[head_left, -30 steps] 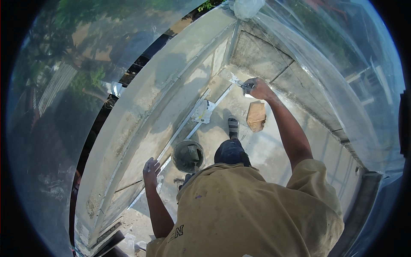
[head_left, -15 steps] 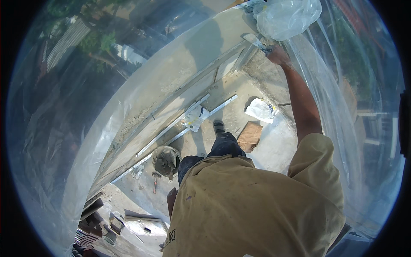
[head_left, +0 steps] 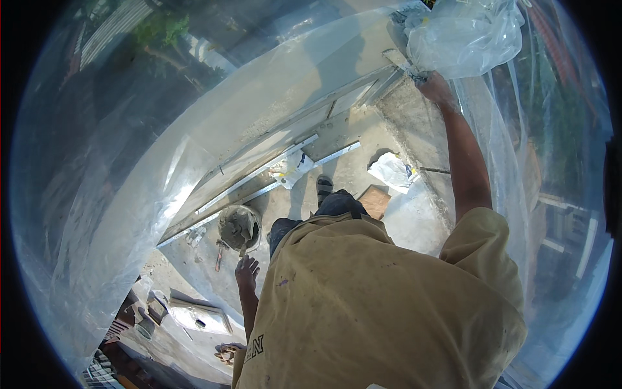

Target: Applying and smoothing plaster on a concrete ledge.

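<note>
One blade (head_left: 396,59), right hand (head_left: 436,89), near wall edge (head_left: 371,55)

a bucket (head_left: 259,224) stands on the floor (head_left: 414,223) left of the legs, mortar (head_left: 236,227) in it; a hammer (head_left: 219,256) lies to its left, the left hand (head_left: 247,271) just behind it; ahead, one bag (head_left: 291,170) lies over two strips (head_left: 340,152) beside the wall (head_left: 278,110); to the right, another bag (head_left: 391,171) lies beyond the cardboard (head_left: 374,200); a scraper (head_left: 396,58) in the right hand (head_left: 437,88) is perhaps against the far corner, left of a plastic sheet (head_left: 463,40)
</note>
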Demonstrator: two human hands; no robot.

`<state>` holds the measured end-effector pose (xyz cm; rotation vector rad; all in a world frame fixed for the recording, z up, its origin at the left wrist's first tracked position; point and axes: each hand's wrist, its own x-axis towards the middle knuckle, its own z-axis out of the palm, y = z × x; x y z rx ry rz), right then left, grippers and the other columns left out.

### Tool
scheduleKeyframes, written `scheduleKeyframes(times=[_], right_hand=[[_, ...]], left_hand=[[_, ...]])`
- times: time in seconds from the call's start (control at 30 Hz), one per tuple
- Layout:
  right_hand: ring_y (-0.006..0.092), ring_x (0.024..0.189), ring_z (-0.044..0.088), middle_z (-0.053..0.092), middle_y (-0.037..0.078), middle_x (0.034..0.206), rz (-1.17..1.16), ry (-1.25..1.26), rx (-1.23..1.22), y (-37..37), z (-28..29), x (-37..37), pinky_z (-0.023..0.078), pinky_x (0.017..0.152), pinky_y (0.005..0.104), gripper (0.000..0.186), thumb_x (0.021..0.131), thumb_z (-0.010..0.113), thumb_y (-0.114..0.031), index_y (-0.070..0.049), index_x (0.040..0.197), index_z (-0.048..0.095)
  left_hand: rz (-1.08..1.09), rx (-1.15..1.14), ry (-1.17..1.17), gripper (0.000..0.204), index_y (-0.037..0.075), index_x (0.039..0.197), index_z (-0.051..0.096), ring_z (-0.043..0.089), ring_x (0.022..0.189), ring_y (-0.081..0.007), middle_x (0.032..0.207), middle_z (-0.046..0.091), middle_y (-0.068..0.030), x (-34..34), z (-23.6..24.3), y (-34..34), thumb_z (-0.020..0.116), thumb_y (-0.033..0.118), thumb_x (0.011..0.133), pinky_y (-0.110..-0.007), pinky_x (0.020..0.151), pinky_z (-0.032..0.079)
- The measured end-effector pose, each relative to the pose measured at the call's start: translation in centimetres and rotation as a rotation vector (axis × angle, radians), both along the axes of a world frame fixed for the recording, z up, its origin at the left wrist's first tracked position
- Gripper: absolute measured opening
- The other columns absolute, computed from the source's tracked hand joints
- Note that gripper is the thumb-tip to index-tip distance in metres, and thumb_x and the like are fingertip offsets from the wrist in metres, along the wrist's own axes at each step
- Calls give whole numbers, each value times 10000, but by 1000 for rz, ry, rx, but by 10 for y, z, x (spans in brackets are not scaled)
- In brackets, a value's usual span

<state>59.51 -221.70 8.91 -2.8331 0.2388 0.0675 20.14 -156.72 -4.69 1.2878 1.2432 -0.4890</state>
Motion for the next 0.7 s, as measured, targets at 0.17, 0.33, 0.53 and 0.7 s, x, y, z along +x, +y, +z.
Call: scheduleKeyframes(times=[0.17,0.33,0.53,0.7], right_hand=[[346,792,631,635,231,818,25,53,6,16,9,-8,475,749,415,246,767,587,-197,-18,920,658],[347,706,619,625,233,756,53,-27,82,26,9,-15,472,704,422,246,762,612,-202,11,878,652],[384,656,617,611,250,701,93,-77,13,55,21,-15,483,643,418,265,757,633,-219,45,785,638],[395,773,625,627,250,795,27,-96,-19,33,-8,-13,484,685,429,246,753,627,-211,10,858,648]], left_hand=[[-25,-55,20,486,36,1323,404,572,1040,-282,1235,529,-170,-7,-22,-9,500,293,922,-374,754,456],[-442,75,-145,480,35,1324,402,579,1026,-282,1224,537,-171,-35,-39,-6,493,285,925,-369,742,459],[-484,133,-111,474,35,1325,401,576,1029,-280,1226,534,-171,-45,-36,-12,484,278,927,-373,753,459],[21,-69,-5,477,35,1328,397,573,1036,-281,1232,531,-172,-41,-24,-23,483,277,926,-376,767,459]])
